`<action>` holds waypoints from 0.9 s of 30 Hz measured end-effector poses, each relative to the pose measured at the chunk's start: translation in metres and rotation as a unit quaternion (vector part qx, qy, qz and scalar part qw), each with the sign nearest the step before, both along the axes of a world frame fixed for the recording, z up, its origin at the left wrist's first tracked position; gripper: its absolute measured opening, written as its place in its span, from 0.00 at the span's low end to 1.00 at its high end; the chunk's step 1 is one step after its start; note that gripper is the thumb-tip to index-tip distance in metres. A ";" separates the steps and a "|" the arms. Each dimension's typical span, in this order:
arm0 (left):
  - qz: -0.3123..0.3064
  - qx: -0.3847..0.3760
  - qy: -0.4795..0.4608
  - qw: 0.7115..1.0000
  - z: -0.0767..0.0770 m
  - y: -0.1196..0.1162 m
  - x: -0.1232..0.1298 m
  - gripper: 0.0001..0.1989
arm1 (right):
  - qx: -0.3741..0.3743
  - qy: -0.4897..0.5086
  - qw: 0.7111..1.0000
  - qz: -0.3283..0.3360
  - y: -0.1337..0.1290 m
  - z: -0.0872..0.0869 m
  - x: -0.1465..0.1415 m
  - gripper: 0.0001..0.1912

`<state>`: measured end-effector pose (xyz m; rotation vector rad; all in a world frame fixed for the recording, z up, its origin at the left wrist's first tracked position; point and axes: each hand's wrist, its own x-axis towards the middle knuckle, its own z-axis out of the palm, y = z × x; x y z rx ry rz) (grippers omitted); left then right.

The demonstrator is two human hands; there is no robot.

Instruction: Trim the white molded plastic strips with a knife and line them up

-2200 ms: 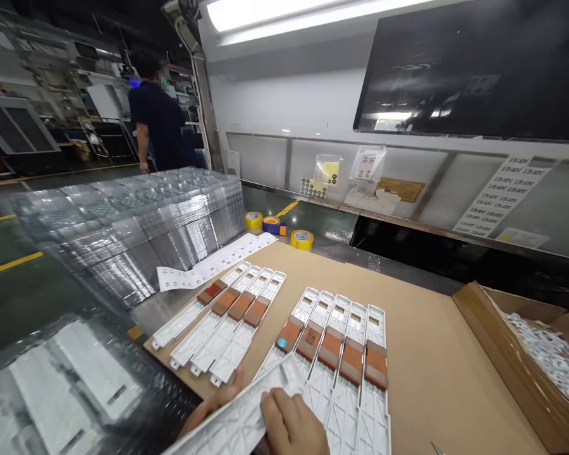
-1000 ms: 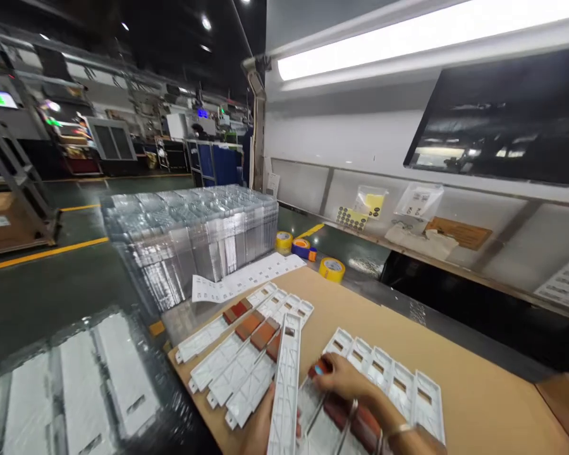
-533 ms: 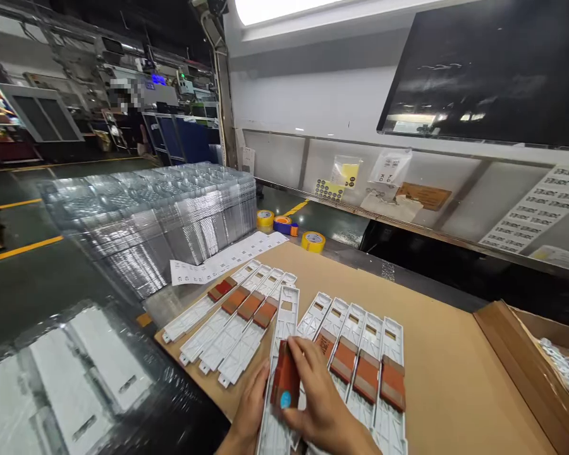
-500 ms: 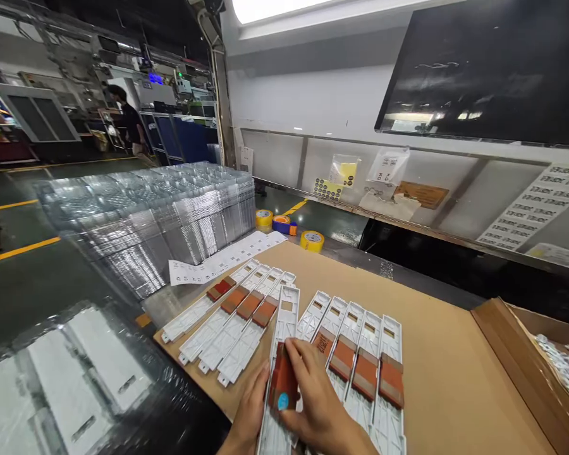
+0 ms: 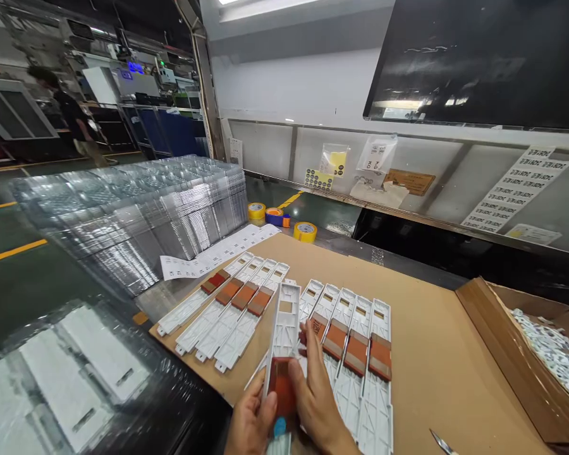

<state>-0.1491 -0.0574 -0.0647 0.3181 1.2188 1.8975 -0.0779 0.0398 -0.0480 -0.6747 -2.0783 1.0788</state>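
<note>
Cardboard-topped counter (image 5: 436, 354) carrying eight white plastic trays (image 5: 377, 411), orange-brown pads (image 5: 380, 357) already on them; ninth tray (image 5: 284, 328) raised between both hands, left hand (image 5: 251, 420) cupped beneath it, right hand (image 5: 317, 395) spread, pressing another pad (image 5: 282, 392) against it; clear tray stack (image 5: 133, 227) beyond, untouched.

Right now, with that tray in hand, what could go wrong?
The white plastic tray is raised at an angle right beside the neighbouring trays, so it could knock them out of line. The orange pad with its blue dot, held between the left hand and right hand, might slip. A small metal blade lies on the cardboard near the right hand and could nick it.
</note>
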 end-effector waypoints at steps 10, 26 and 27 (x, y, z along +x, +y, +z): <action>0.024 -0.098 0.168 0.981 -0.012 -0.016 -0.001 0.22 | -0.136 0.034 0.988 -0.064 -0.024 -0.002 -0.033 0.26; -0.009 -0.110 0.262 0.959 0.003 0.066 -0.150 0.23 | 0.297 -0.069 0.952 -0.026 -0.047 -0.089 -0.047 0.08; -0.012 -0.114 0.285 0.952 0.002 0.073 -0.153 0.22 | 0.305 -0.059 0.950 -0.035 -0.044 -0.086 -0.045 0.06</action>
